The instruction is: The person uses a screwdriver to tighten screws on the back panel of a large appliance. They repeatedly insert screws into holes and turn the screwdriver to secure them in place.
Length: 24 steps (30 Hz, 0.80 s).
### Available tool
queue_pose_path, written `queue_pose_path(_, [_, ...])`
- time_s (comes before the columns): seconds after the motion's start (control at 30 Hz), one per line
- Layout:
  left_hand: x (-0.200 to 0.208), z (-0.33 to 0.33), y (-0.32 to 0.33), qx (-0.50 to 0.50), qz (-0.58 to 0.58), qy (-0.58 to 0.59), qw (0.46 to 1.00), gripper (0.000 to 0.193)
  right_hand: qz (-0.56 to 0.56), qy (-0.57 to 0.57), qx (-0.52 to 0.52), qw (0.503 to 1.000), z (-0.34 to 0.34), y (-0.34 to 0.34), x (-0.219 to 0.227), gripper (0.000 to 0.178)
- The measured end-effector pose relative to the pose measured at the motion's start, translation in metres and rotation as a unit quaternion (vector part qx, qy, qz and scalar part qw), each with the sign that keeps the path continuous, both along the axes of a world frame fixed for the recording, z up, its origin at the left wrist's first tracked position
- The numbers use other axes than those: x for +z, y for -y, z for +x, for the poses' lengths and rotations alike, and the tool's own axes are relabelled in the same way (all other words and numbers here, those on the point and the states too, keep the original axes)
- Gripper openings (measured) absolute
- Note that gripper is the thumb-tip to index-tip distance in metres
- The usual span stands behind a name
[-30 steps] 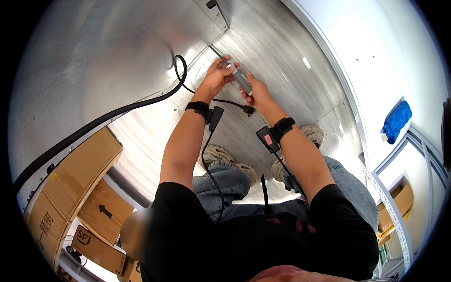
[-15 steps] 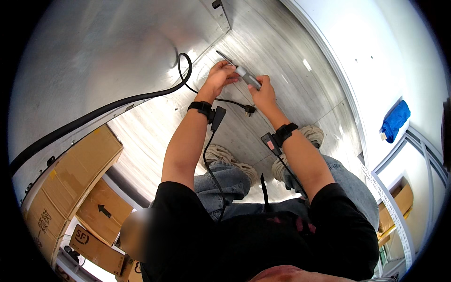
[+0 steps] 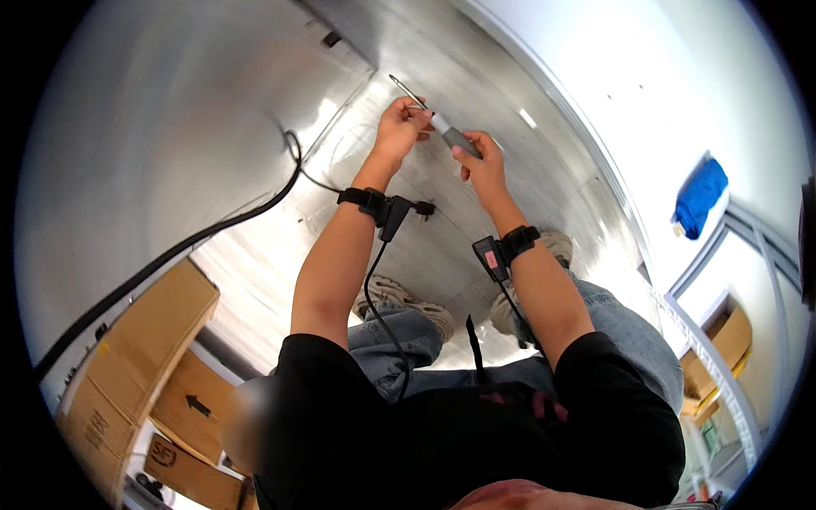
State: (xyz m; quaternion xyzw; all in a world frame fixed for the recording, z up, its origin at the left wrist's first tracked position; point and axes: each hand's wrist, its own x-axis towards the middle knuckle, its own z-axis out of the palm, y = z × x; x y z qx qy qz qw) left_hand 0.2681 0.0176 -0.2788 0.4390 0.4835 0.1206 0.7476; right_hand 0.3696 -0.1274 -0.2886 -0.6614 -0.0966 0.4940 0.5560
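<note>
A screwdriver (image 3: 459, 140) with a grey handle and a long thin metal shaft is held out in front of me, above the floor, its tip toward the far left. My right hand (image 3: 483, 163) is closed around the rear of its handle. The fingers of my left hand (image 3: 398, 132) pinch it near where shaft and handle meet; part of the shaft passes behind or between them. Below my left wrist a black power plug (image 3: 423, 208) lies on the floor, partly hidden by the strap device on that wrist.
A large metal cabinet panel (image 3: 170, 127) fills the left, with a thick black cable (image 3: 195, 231) running along its lower edge. Cardboard boxes (image 3: 140, 348) stand at lower left. On the right are a white wall, a blue cloth bundle (image 3: 702, 197) and a metal rack (image 3: 710, 357).
The surroundings have shifted left and slightly up or down in the view as it turned. Both hands keep hold of the screwdriver, and more of its shaft now shows past my left fingers.
</note>
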Motion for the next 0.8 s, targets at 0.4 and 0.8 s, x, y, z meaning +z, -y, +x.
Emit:
queue_pose_path(0.4, [0.066, 0.185, 0.044, -0.170, 0.535, 0.055, 0.826, 0.019, 0.163, 0.073, -0.317, 0.931, 0.089, 0.083, 0.066, 0.022])
queue_pose_path(0.8, [0.050, 0.262, 0.068, -0.288, 0.665, -0.005, 0.690, 0.010, 0.149, 0.088, -0.365, 0.915, 0.121, 0.106, 0.069, 0.020])
